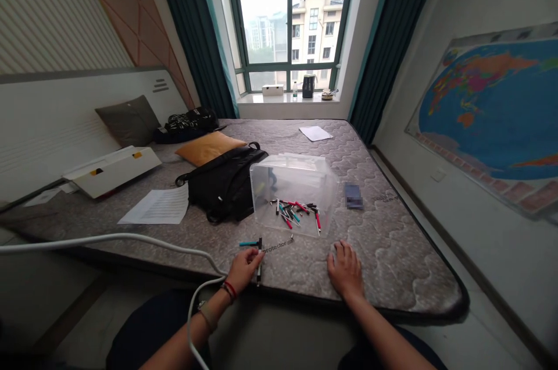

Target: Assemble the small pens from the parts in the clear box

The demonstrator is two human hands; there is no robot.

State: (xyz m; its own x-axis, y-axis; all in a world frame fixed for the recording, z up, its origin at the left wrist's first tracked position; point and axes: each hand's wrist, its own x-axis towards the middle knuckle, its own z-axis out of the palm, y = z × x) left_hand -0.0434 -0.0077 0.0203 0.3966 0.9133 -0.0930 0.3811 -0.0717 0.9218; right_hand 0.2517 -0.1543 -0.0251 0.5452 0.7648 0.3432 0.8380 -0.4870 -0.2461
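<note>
My left hand (244, 268) is at the near edge of the mattress, its thumb and fingers closed on a black pen (260, 244) with a pale middle section. Just beyond these fingers, a teal pen (248, 244) lies crosswise. My right hand (346, 268) rests palm down on the mattress, fingers stretched out, with nothing in it. Between and beyond both hands stands a clear plastic box (290, 175), apparently on its side. Several red, teal, black and white pens (296, 213) lie loosely in it. A small metallic piece (292, 237) is in front of the box.
A black bag (222, 184) and a printed sheet (154, 207) lie left of the box. A dark blue packet (353, 196) is on its right. One white cable (165, 244) crosses at left, passing over my left forearm. Farther back lies white paper (316, 134).
</note>
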